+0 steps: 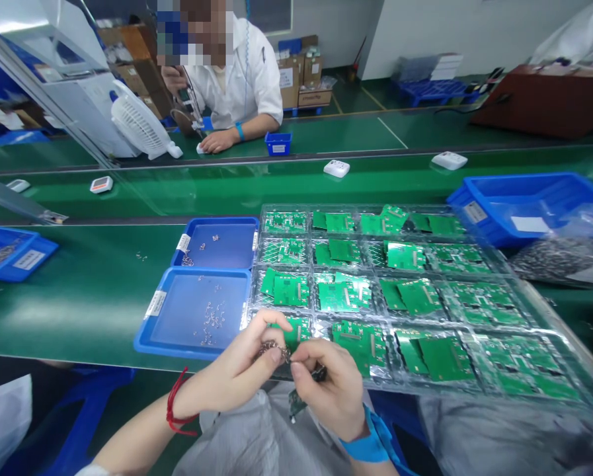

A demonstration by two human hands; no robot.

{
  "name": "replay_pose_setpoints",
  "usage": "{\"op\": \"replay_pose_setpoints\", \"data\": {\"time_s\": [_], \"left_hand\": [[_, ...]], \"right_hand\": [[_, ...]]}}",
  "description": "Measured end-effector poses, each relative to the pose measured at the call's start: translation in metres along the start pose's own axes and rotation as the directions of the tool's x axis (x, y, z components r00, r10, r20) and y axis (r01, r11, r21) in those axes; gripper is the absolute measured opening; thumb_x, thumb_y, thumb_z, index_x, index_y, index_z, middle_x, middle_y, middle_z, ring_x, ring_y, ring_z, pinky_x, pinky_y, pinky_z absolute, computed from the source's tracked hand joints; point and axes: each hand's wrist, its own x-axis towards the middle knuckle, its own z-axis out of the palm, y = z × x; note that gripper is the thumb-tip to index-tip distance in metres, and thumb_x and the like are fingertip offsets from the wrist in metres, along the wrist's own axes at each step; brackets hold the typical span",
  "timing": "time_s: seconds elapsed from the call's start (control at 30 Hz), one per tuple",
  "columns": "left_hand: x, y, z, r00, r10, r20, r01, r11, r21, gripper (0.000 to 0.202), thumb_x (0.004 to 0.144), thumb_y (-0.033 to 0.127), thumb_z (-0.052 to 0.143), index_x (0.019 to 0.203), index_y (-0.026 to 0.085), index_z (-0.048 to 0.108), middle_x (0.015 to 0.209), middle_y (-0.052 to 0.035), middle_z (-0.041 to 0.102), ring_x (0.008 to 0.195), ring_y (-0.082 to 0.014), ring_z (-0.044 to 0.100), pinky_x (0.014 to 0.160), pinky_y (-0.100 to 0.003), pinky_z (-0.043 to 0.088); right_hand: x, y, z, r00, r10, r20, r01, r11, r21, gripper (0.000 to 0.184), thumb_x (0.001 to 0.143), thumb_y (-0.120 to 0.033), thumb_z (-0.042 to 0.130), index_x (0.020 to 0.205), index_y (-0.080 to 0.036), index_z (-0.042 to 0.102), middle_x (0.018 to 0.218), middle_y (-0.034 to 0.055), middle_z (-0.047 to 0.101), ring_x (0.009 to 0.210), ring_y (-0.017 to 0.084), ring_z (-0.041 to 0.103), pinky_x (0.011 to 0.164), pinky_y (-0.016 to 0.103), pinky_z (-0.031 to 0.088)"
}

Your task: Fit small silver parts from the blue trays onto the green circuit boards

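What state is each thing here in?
Left hand: curled around small metallic parts
Right hand: closed on partly hidden dark green item
Clear tray: open, holding green circuit boards
Upper blue tray: open, few parts inside
Lower blue tray: open, parts scattered
Left blue bin: open, parts inside
Right blue bin: open
Fan: running or not, unclear

Bright, even light falls over the fingers [271, 318] with soft shadows; white glare streaks the clear tray [320, 328] beyond them, and a dull sheen covers the green worktop [78, 297] to their left. Wide-angle distortion stretches the edges, blur softens the bag [549, 258] far right of the fingers, and pixelation masks 1 patch beyond them.
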Motion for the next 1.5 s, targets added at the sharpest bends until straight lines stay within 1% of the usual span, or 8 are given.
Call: {"op": "replay_pose_setpoints", "data": {"time_s": [0.13,0.3,0.57,0.73,0.87,1.13,1.27,1.5], "left_hand": [[0.001,-0.001,-0.001,0.997,-0.062,0.055,0.071,0.98,-0.186,0.019,0.102,0.038,0.042,0.117,0.026,0.038,0.076,0.0057,0.039,0.058,-0.008,0.026,0.055,-0.022,0.024],[0.005,-0.002,-0.001,0.991,-0.075,0.114,0.108,0.942,-0.318,0.016,0.101,0.035,0.044,0.114,0.026,0.04,0.068,0.0081,0.033,0.051,-0.0068,0.02,0.05,-0.021,0.018],[0.005,-0.001,-0.005,0.994,-0.087,0.06,0.102,0.937,-0.333,0.026,0.088,0.022,0.053,0.112,0.023,0.043,0.067,0.0085,0.03,0.053,-0.0069,0.02,0.051,-0.021,0.018],[0.006,0.0,-0.003,0.988,-0.135,0.077,0.154,0.921,-0.359,0.026,0.085,0.016,0.049,0.109,0.024,0.041,0.066,0.0091,0.033,0.051,-0.0067,0.018,0.05,-0.021,0.018],[0.006,-0.001,-0.003,0.986,-0.148,0.071,0.163,0.918,-0.361,0.023,0.086,0.019,0.048,0.108,0.024,0.04,0.067,0.0087,0.033,0.051,-0.0075,0.017,0.05,-0.023,0.017],[0.002,0.003,-0.003,0.998,0.052,-0.045,-0.041,0.973,0.229,0.02,0.099,0.021,0.034,0.118,0.026,0.038,0.073,0.0053,0.039,0.064,-0.0124,0.033,0.062,-0.026,0.028],[0.003,0.004,0.0,0.982,0.185,-0.024,-0.168,0.933,0.32,0.015,0.103,0.031,0.032,0.115,0.025,0.038,0.074,0.0038,0.042,0.062,-0.0125,0.039,0.059,-0.026,0.033],[0.008,-0.009,0.0,0.833,0.553,0.005,-0.396,0.589,0.704,0.014,0.1,0.026,0.031,0.112,0.023,0.038,0.071,0.0014,0.053,0.056,-0.0132,0.052,0.055,-0.025,0.041]], "right_hand": [[0.0,0.001,0.001,0.999,-0.014,0.039,0.013,0.999,0.032,0.011,0.085,-0.014,0.059,0.091,-0.02,0.066,0.045,-0.0104,0.051,0.04,0.007,0.049,0.048,0.019,0.043],[0.002,0.006,0.0,0.992,-0.063,0.111,0.062,0.998,0.012,0.011,0.091,-0.019,0.059,0.083,-0.019,0.067,0.05,-0.0063,0.057,0.043,0.008,0.051,0.048,0.021,0.042],[0.001,0.006,0.001,0.987,-0.14,0.085,0.147,0.985,-0.085,0.017,0.094,-0.021,0.056,0.078,-0.019,0.062,0.051,-0.0053,0.058,0.044,0.009,0.051,0.048,0.024,0.038],[0.0,0.007,0.003,0.989,-0.131,0.068,0.135,0.99,-0.049,0.012,0.094,-0.021,0.056,0.1,-0.019,0.066,0.051,-0.0069,0.059,0.045,0.009,0.054,0.049,0.023,0.043],[0.001,0.007,0.003,0.987,-0.118,0.107,0.124,0.991,-0.052,0.013,0.094,-0.023,0.056,0.087,-0.02,0.067,0.054,-0.0042,0.063,0.044,0.009,0.053,0.046,0.023,0.038],[-0.004,0.006,0.003,0.949,0.182,0.257,-0.214,0.971,0.105,0.016,0.09,-0.025,0.057,0.075,-0.019,0.06,0.049,-0.0088,0.047,0.044,0.007,0.044,0.048,0.019,0.036],[-0.006,0.004,0.002,0.888,0.302,0.346,-0.401,0.877,0.265,0.013,0.088,-0.025,0.058,0.076,-0.019,0.057,0.052,-0.0088,0.044,0.047,0.006,0.039,0.049,0.019,0.033],[-0.007,0.0,0.006,0.781,0.427,0.457,-0.62,0.622,0.478,0.038,0.091,-0.053,0.055,0.075,-0.019,0.051,0.057,-0.0069,0.036,0.051,0.007,0.03,0.047,0.019,0.028]]}}
